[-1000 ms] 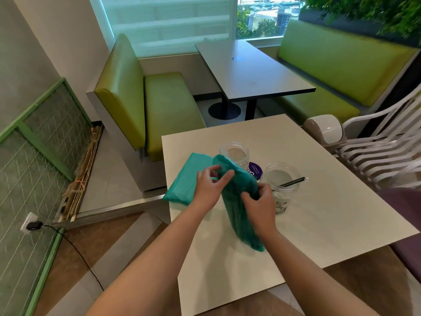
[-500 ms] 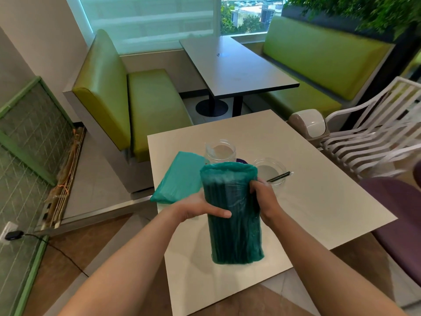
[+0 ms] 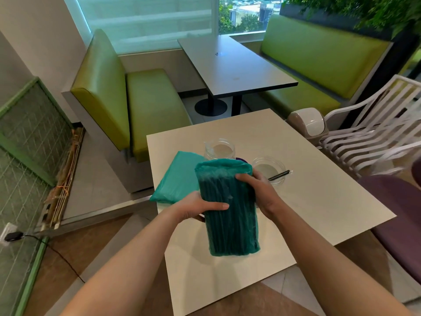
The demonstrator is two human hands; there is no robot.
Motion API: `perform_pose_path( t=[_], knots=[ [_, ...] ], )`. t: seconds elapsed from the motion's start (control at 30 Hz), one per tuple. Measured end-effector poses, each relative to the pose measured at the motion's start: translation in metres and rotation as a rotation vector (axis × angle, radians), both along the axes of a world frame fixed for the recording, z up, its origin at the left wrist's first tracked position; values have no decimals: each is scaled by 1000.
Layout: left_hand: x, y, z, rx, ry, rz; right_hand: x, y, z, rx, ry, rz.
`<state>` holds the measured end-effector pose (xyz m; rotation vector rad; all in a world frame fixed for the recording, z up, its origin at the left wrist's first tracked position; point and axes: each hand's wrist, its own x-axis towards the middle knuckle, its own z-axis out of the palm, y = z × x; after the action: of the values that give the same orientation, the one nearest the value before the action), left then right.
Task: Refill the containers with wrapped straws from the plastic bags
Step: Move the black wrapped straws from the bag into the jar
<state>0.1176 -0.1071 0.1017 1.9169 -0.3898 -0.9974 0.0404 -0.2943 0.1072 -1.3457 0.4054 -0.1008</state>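
I hold a green plastic bag of dark straws [image 3: 230, 215] upright above the white table [image 3: 319, 201]. My left hand [image 3: 200, 207] grips its left side and my right hand [image 3: 262, 192] grips its right side near the top. A second green bag [image 3: 175, 179] lies flat on the table at the left. Behind the held bag stand two clear containers: one [image 3: 219, 149] at the back, and one [image 3: 270, 167] to the right with a single wrapped straw [image 3: 280, 175] resting across its rim.
A purple lid [image 3: 241, 159] peeks out between the containers. A green booth seat [image 3: 145, 110] stands to the left and a dark table [image 3: 232, 65] behind. A small bin [image 3: 307, 124], a white slatted chair [image 3: 369, 133] and a purple seat [image 3: 396, 213] crowd the right side.
The bag went from lying under my hands on the table to being lifted upright and drawn a little nearer to me. Both hands keep their grip.
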Motion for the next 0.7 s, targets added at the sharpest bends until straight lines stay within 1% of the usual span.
perform_pose_path(
  t=[0.1, 0.17, 0.23, 0.33, 0.43, 0.5, 0.6, 0.7],
  knots=[
    [1, 1, 0, 40, -36, -13, 3, -1, 8, -34, -3, -13],
    [0, 0, 2, 51, -42, -16, 4, 0, 10, -135, -1, -7],
    [0, 0, 4, 34, -48, 3, 5, 2, 12, -185, -23, -57],
    [0, -2, 10, -53, -95, 59, 8, 6, 16, -214, -47, -154],
    [4, -3, 16, -175, -142, 149, 10, 9, 17, -281, -46, -161],
    [6, -3, 20, -260, -172, 195, 11, 9, 20, -290, -69, -200],
    [8, -7, 29, -343, -273, 280, 12, 10, 27, -308, -90, -232],
    [13, -13, 35, -341, -462, 352, 13, 13, 31, -297, -96, -216]
  ],
)
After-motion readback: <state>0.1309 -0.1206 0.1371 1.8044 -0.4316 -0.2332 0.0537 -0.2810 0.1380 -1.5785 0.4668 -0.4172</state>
